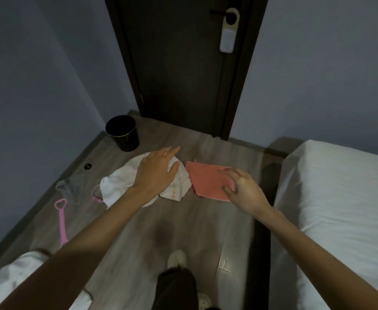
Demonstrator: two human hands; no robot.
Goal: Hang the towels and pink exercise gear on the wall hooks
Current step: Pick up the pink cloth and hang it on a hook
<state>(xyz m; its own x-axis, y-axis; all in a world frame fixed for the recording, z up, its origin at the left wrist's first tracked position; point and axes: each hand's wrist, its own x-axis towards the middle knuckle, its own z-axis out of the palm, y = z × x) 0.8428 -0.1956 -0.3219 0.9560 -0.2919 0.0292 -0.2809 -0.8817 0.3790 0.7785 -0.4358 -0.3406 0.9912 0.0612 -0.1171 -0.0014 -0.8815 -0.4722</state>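
Observation:
A white towel (118, 186) lies crumpled on the wooden floor, and my left hand (156, 168) hovers over its right part with fingers spread. Right beside it lies a salmon-pink towel (206, 182). My right hand (239, 189) is over that towel's right edge, fingers curled at the cloth; I cannot tell whether it grips. A small grey cloth (70, 190) lies to the left. A long pink strap with a heart-shaped loop (61, 220) lies near the left wall, and another pink piece (96, 198) pokes out from under the white towel. No wall hooks are in view.
A dark door (183, 63) with a hanging tag (228, 30) stands ahead. A black bin (123, 133) sits in the left corner. A white bed (340, 209) fills the right side. More white fabric (22, 283) lies at lower left. My shoe (177, 259) is below.

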